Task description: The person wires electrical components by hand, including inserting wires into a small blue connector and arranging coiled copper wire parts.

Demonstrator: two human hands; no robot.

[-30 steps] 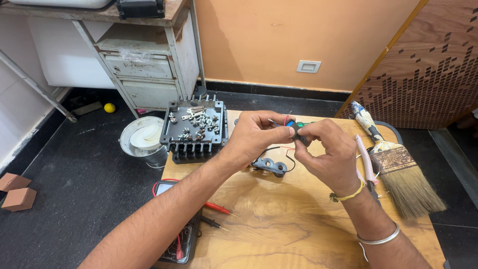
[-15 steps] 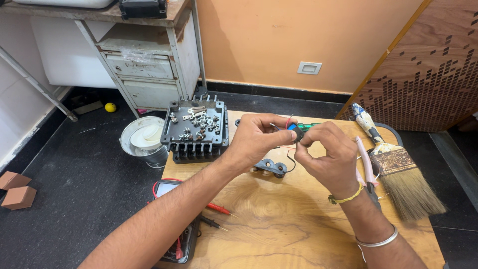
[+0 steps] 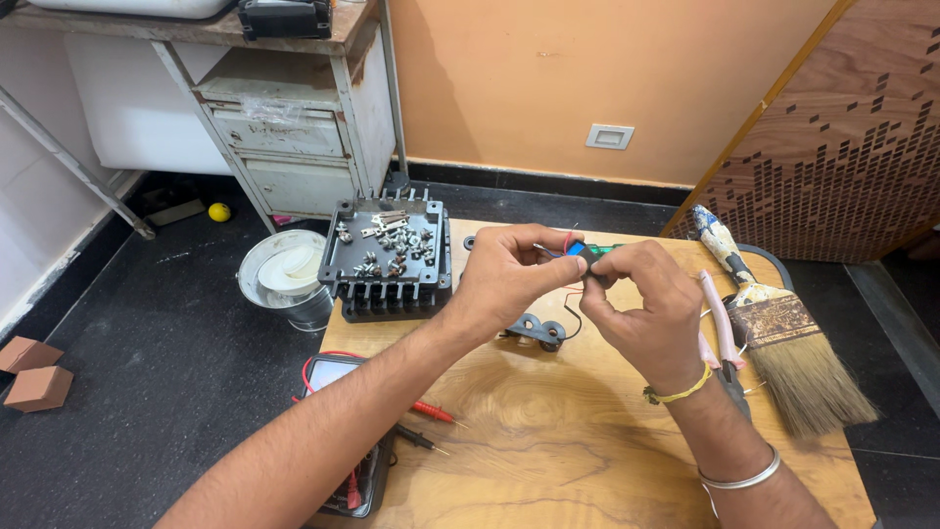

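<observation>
Both of my hands are raised over a low wooden table (image 3: 548,431) and meet on one small blue and green electrical part (image 3: 586,251) with thin wires hanging from it. My left hand (image 3: 509,279) pinches the part from the left with thumb and forefinger. From the right, my right hand (image 3: 641,304) grips the same part; a yellow band and a metal bangle sit on that wrist. Just below the hands, a small dark metal piece with round holes (image 3: 537,330) lies on the table, and a thin black wire runs down toward it.
A black finned tray (image 3: 389,260) with several screws and metal bits sits at the table's far left. A wide paintbrush (image 3: 783,333) and pink-handled pliers (image 3: 720,323) lie at the right. A multimeter with red probes (image 3: 352,431) is at the left edge. A white bucket (image 3: 289,274) and a grey metal cabinet (image 3: 294,127) stand on the dark floor.
Both hands have stayed together on the small part, shifting slightly and turning it between the fingers. Nothing on the table has moved.
</observation>
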